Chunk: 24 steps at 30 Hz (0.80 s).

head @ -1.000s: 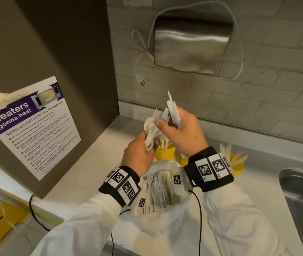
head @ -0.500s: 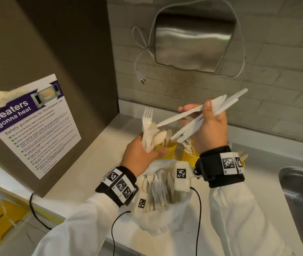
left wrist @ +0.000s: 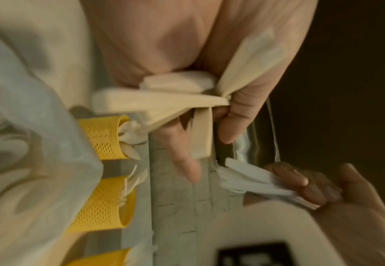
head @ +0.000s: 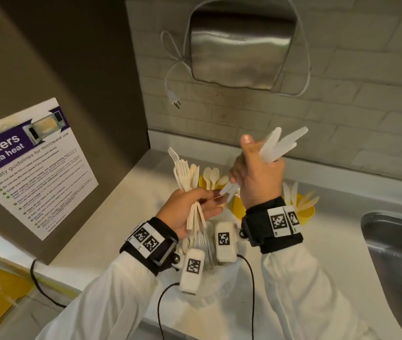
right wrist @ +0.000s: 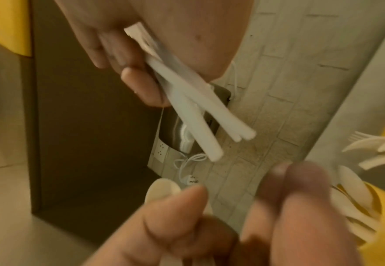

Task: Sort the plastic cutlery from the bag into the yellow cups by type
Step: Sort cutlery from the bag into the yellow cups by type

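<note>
Head view: my left hand [head: 190,212] grips forks and spoons [head: 187,175], right hand [head: 258,177] clutches knives [head: 278,146] above the cups [head: 305,209].

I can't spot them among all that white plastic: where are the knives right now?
In the head view the knives are held by the right hand, raised right of centre before the tiled wall, above the yellow cups.

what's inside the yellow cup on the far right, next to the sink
White knives stand in the yellow cup, blades fanned above its rim. The right hand and wristband cover its left side, so the count and bottom are hidden.
</note>
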Available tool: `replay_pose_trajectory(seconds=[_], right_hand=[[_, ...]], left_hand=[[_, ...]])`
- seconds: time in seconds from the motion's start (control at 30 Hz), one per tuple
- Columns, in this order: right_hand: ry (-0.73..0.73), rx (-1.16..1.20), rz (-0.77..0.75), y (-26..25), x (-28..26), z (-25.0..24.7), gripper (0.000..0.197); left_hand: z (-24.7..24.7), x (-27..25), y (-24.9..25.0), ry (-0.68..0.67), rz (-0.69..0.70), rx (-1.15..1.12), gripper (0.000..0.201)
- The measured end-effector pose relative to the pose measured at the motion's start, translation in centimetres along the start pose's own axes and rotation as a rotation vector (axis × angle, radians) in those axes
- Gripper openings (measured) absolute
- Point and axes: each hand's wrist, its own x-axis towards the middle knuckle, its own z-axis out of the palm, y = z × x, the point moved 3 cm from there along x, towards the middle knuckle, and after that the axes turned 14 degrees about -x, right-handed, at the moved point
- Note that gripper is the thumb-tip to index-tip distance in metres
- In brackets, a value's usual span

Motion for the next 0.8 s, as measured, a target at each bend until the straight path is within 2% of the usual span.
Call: replay_pose_trajectory(seconds=[0.13, 0.23, 0.4, 0.5, 0.63, 0.8], right_hand=[[-0.07, -0.147, -0.031, 0.9, -0.7, 0.2, 0.046], [-0.094, -0.174, 0.035, 2.0, -0.9, -0.6, 0.046], [-0.027, -0.208, 0.101, 2.3, -0.2, -2.3, 0.051], [0.027, -0.479, 0.05, 2.2, 0.3, -3.8, 0.051], [-0.011, -0.74, -0.069, 2.5, 1.1, -5.5, 0.043], [-0.121, -0.934, 0.022, 3.0, 1.9, -7.8, 0.05]], left_hand=[[1.5, 0.3, -0.5, -0.068, -0.029, -0.162, 0.013], [2.1, 1.0, -0.9, -0.064, -0.014, -0.147, 0.015], [2.5, 2.0, -2.6, -0.064, -0.025, -0.109, 0.025], [3.5, 2.6, -3.3, -0.085, -0.004, -0.095, 0.037], [4.0, 3.5, -3.8, -0.037, 0.034, -0.063, 0.047], [4.2, 4.7, -5.1, -0.042, 0.029, 0.047, 0.039]])
